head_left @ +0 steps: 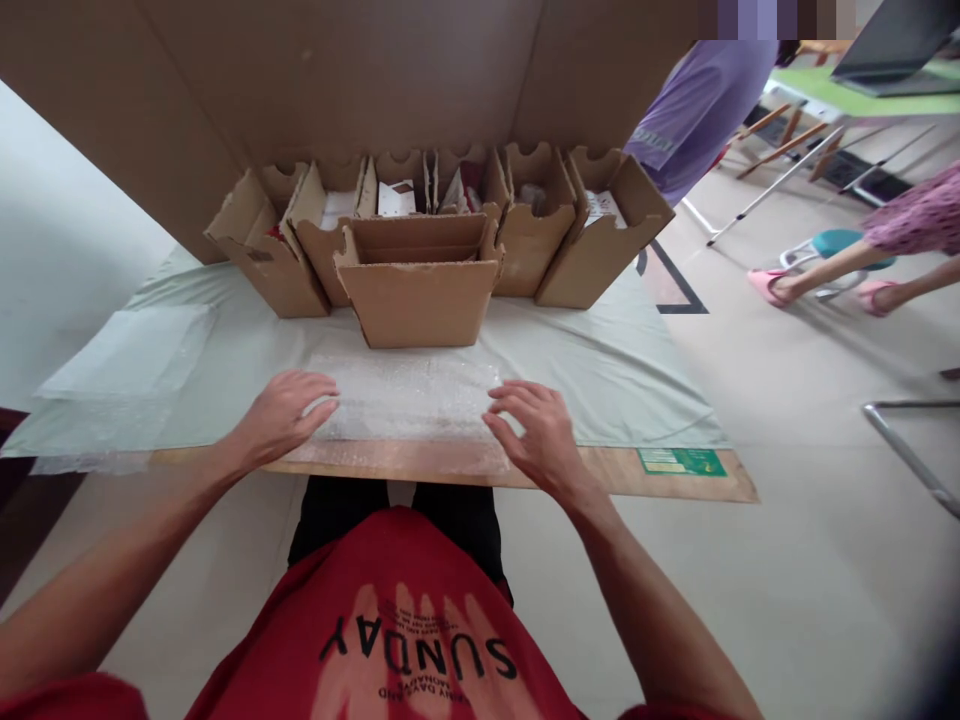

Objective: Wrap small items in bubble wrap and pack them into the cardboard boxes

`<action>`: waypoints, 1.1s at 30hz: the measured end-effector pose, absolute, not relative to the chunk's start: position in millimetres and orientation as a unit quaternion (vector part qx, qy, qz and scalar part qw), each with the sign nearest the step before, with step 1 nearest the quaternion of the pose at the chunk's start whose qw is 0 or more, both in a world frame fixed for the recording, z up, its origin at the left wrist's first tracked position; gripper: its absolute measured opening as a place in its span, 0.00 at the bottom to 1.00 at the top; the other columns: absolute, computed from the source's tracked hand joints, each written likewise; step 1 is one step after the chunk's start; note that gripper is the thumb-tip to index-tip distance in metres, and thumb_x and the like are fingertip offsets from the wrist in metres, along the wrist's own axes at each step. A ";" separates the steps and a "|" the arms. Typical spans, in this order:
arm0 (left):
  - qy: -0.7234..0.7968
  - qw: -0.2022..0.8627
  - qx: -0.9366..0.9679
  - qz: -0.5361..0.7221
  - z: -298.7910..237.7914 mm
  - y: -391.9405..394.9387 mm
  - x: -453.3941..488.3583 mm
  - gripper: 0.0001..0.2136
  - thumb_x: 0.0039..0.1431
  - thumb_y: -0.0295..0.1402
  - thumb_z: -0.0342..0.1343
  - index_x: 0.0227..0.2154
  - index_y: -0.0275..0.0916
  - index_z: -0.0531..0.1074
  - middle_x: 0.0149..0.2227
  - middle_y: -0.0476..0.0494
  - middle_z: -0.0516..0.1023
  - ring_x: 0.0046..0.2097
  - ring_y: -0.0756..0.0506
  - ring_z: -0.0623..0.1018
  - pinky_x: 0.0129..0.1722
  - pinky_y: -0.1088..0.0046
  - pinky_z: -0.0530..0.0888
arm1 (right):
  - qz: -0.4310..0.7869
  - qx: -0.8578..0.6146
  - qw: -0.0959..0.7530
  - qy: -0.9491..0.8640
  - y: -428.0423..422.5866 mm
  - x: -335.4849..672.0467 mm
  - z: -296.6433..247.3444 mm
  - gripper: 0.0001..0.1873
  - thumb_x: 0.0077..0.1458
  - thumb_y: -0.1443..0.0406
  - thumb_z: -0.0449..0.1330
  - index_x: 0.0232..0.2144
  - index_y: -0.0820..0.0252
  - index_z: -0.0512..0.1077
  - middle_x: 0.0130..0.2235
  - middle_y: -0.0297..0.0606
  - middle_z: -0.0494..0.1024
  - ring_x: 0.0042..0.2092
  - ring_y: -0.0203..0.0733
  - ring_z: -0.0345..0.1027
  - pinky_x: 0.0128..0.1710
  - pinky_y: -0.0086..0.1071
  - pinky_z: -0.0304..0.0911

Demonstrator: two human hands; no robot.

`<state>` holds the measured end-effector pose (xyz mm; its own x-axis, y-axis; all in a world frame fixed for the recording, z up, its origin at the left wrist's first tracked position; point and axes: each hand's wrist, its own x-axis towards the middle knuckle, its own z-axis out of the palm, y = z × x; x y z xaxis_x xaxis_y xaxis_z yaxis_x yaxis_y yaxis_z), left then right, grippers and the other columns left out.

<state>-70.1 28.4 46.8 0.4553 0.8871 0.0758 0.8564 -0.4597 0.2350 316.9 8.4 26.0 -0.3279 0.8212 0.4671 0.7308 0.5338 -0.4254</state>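
Note:
A sheet of bubble wrap (409, 400) lies flat on the table's near edge, in front of an open empty cardboard box (416, 290). My left hand (281, 415) rests palm down on the sheet's left edge, fingers stretched out. My right hand (536, 430) rests on its right edge, fingers spread and slightly curled. Neither hand holds anything.
A pale green cloth (615, 370) covers the wooden table (675, 485). Several open cardboard bins (592, 240) with items stand in a row at the back against a cardboard wall. More bubble wrap (127, 365) is stacked at the left. Other people sit at the right.

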 end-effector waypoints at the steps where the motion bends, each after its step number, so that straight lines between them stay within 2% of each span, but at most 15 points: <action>1: 0.507 0.080 0.853 0.094 39.0 38.2 -56.3 0.20 0.70 0.41 0.44 0.50 0.39 0.77 0.56 0.37 0.80 0.58 0.39 0.77 0.63 0.54 0.68 | 0.077 -0.475 0.310 -0.820 16.4 301.5 23.2 0.08 0.66 0.61 0.58 0.39 0.56 0.77 0.49 0.43 0.83 0.56 0.52 0.72 0.55 0.47 0.63; 2: 0.501 0.084 0.857 0.084 29.9 47.1 -41.2 0.20 0.70 0.39 0.43 0.53 0.37 0.76 0.59 0.35 0.78 0.61 0.38 0.75 0.63 0.53 0.68 | 0.088 -0.472 0.280 -0.831 24.3 285.0 19.0 0.09 0.66 0.62 0.59 0.44 0.56 0.77 0.54 0.45 0.81 0.59 0.53 0.70 0.56 0.48 0.64; 5: 0.489 0.092 0.867 0.031 1.2 62.2 -0.7 0.24 0.69 0.38 0.45 0.64 0.34 0.68 0.69 0.31 0.65 0.70 0.35 0.64 0.68 0.49 0.61 | 0.118 -0.482 0.174 -0.851 41.3 244.1 0.2 0.24 0.63 0.61 0.62 0.60 0.60 0.71 0.65 0.52 0.70 0.65 0.57 0.63 0.60 0.50 0.63; 8: 0.490 0.077 0.868 -0.004 -19.9 59.0 8.1 0.27 0.71 0.42 0.45 0.69 0.36 0.62 0.73 0.32 0.56 0.74 0.34 0.55 0.71 0.45 0.53 | 0.102 -0.497 0.120 -0.853 41.2 240.2 -21.5 0.29 0.65 0.57 0.60 0.65 0.60 0.67 0.69 0.52 0.65 0.70 0.58 0.56 0.65 0.51 0.56; 10: 0.505 0.060 0.861 -0.005 -27.5 51.8 -7.6 0.28 0.71 0.43 0.44 0.69 0.37 0.60 0.74 0.33 0.54 0.75 0.34 0.53 0.72 0.43 0.50 | 0.068 -0.524 0.108 -0.842 32.0 262.2 -33.1 0.28 0.68 0.55 0.56 0.65 0.58 0.67 0.70 0.49 0.63 0.71 0.57 0.53 0.68 0.52 0.53; 12: 0.539 0.049 0.841 0.000 -30.3 43.9 -33.1 0.28 0.72 0.44 0.42 0.69 0.38 0.60 0.74 0.33 0.54 0.75 0.33 0.53 0.71 0.42 0.50 | 0.034 -0.570 0.099 -0.815 20.3 296.3 -39.7 0.27 0.69 0.55 0.53 0.65 0.56 0.67 0.70 0.48 0.64 0.71 0.57 0.54 0.67 0.53 0.53; 16: 0.625 0.023 0.779 0.041 -23.5 35.6 -70.0 0.30 0.72 0.46 0.39 0.69 0.34 0.60 0.73 0.27 0.56 0.74 0.30 0.55 0.69 0.39 0.53 | -0.030 -0.679 0.118 -0.724 7.8 346.4 -33.1 0.27 0.70 0.56 0.48 0.64 0.61 0.67 0.67 0.55 0.67 0.68 0.62 0.58 0.62 0.56 0.58; 18: 0.630 0.009 0.772 0.086 -16.7 38.7 -63.8 0.31 0.72 0.47 0.39 0.70 0.33 0.57 0.74 0.26 0.52 0.75 0.30 0.53 0.70 0.40 0.52 | -0.048 -0.696 0.142 -0.702 13.7 336.8 -23.4 0.28 0.69 0.56 0.48 0.65 0.64 0.65 0.68 0.59 0.65 0.69 0.63 0.57 0.61 0.57 0.59; 21: 0.586 0.024 0.800 0.127 -10.0 50.0 -24.9 0.31 0.72 0.46 0.40 0.72 0.37 0.53 0.76 0.31 0.47 0.76 0.33 0.50 0.71 0.44 0.50 | -0.013 -0.640 0.142 -0.755 37.9 279.5 -13.0 0.30 0.68 0.59 0.50 0.67 0.66 0.62 0.70 0.56 0.61 0.70 0.59 0.54 0.64 0.53 0.56; 23: 0.560 0.053 0.820 0.104 -11.1 58.7 2.7 0.30 0.72 0.45 0.41 0.72 0.38 0.54 0.76 0.33 0.48 0.76 0.34 0.50 0.72 0.45 0.50 | 0.037 -0.579 0.111 -0.807 56.8 237.2 -13.3 0.29 0.68 0.60 0.51 0.67 0.65 0.63 0.70 0.54 0.62 0.69 0.56 0.56 0.65 0.49 0.57; 26: 0.552 0.079 0.829 0.041 -19.0 69.9 10.6 0.29 0.72 0.44 0.40 0.70 0.36 0.58 0.74 0.31 0.53 0.75 0.33 0.53 0.71 0.44 0.51 | 0.065 -0.540 0.078 -0.836 75.0 215.9 -21.8 0.28 0.68 0.58 0.50 0.66 0.64 0.65 0.69 0.52 0.64 0.69 0.55 0.57 0.65 0.49 0.56; 30: 0.609 0.044 0.791 0.031 -25.6 72.4 -46.4 0.28 0.72 0.44 0.40 0.69 0.35 0.60 0.73 0.27 0.55 0.74 0.29 0.55 0.69 0.38 0.52 | 0.008 -0.609 0.093 -0.788 73.7 278.8 -30.3 0.26 0.69 0.57 0.49 0.63 0.63 0.67 0.68 0.53 0.66 0.68 0.59 0.58 0.65 0.53 0.56; 33: 0.678 0.021 0.732 0.072 -21.4 64.9 -80.3 0.29 0.71 0.44 0.40 0.67 0.32 0.63 0.72 0.22 0.57 0.73 0.25 0.55 0.67 0.33 0.53 | -0.038 -0.706 0.119 -0.697 62.5 319.9 -28.8 0.26 0.69 0.57 0.49 0.61 0.66 0.68 0.66 0.60 0.68 0.67 0.64 0.59 0.61 0.57 0.58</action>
<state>-80.3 64.9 -21.4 0.0713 0.9945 0.0765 0.9885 -0.0807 0.1277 319.9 62.5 -28.8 0.0263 0.9753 0.2192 0.9934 -0.0010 -0.1146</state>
